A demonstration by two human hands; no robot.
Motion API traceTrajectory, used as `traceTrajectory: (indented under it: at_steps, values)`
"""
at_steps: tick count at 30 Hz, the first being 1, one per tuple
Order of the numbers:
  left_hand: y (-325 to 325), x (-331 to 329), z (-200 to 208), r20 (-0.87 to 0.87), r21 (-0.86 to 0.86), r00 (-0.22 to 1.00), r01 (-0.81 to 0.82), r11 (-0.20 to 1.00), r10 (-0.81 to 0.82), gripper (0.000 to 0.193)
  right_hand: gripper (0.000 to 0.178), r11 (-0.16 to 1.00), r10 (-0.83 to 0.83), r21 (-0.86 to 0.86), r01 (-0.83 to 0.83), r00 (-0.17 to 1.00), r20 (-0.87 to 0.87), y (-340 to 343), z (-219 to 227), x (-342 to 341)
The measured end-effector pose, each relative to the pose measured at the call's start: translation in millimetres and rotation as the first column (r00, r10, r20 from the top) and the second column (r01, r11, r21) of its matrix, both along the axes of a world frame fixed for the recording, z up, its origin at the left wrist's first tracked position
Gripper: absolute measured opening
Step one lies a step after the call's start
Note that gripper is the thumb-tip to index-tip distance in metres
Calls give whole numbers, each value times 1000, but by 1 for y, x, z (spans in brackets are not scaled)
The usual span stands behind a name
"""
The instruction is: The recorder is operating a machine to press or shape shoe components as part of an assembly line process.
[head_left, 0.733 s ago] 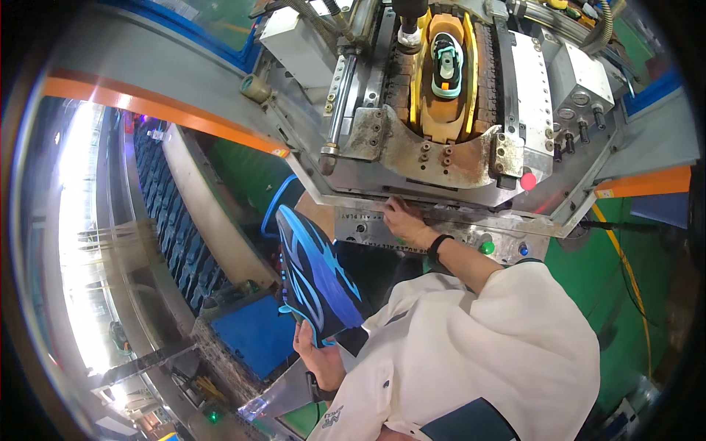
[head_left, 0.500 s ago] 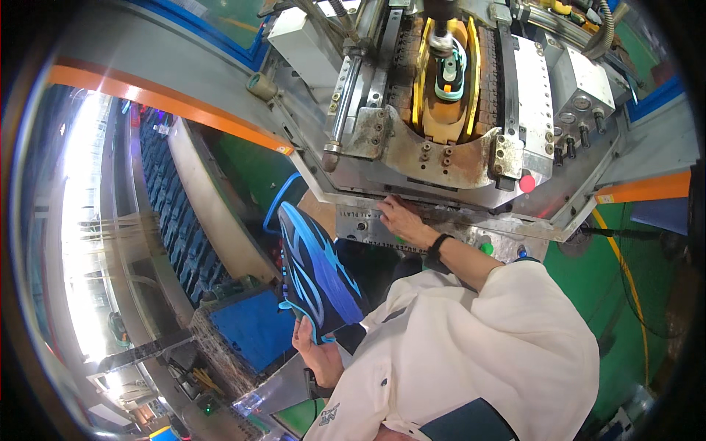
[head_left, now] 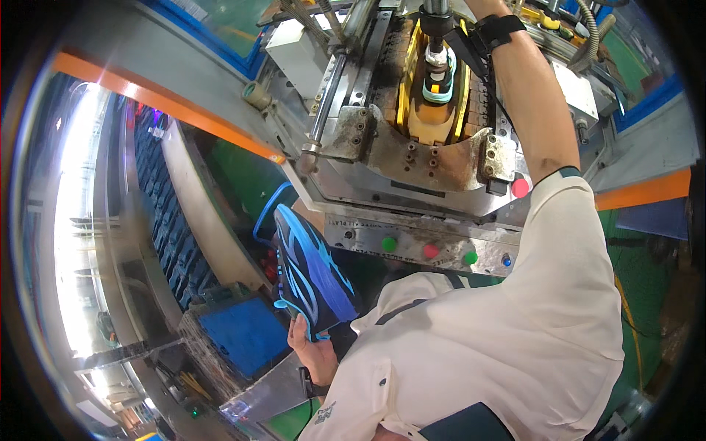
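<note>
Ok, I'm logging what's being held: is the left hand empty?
No, the left hand holds a blue-and-black shoe upper by its lower end.

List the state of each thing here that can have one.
Left hand: closed on the blue-black shoe.
Blue-black shoe: held at one end.
Right hand: out of frame, forearm outstretched.
Teal-trimmed shoe: flanked by yellow pads.
Black-collared ram: down at its opening, contact unclear.
Panel buttons: uncovered; pressed state unclear.

Machine [head_left: 430, 167] occupies upper centre; one shoe [head_left: 438, 93] sits inside it, beneath a rod [head_left: 437, 24]. Control panel [head_left: 409, 240] runs along the machine's front, mid-frame. Shoe upper [head_left: 314, 261] in left hand [head_left: 316, 356], left of panel; pad [head_left: 241, 334] at lower left
</note>
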State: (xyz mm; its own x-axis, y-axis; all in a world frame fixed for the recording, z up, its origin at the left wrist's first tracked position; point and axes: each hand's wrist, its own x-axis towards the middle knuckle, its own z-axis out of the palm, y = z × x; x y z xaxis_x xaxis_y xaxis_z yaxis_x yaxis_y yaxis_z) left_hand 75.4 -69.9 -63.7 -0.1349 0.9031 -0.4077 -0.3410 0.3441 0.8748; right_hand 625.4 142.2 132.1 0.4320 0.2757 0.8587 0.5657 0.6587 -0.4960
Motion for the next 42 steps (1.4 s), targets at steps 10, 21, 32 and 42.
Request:
traceTrajectory:
  at_steps: [10,21,32,42]
  values:
    - [-56,-14,-11,-142,81,990,-16,997,28,34,49,875,13,-461,-150,958,-287,106,-40,33]
    - [-178,-105,-50,130,-172,737,-642,747,663,20,41,783,494,-560,-269,817,297,-70,-61,-172]
    - [-291,-322,-178,-366,-233,98,-972,10,925,23,33,934,330,-311,-173,750,573,86,-76,-319]
    - [-390,-499,-307,-874,-29,12,-999,-27,485,34,59,600,171,-175,-781,-88,981,-56,104,-1035]
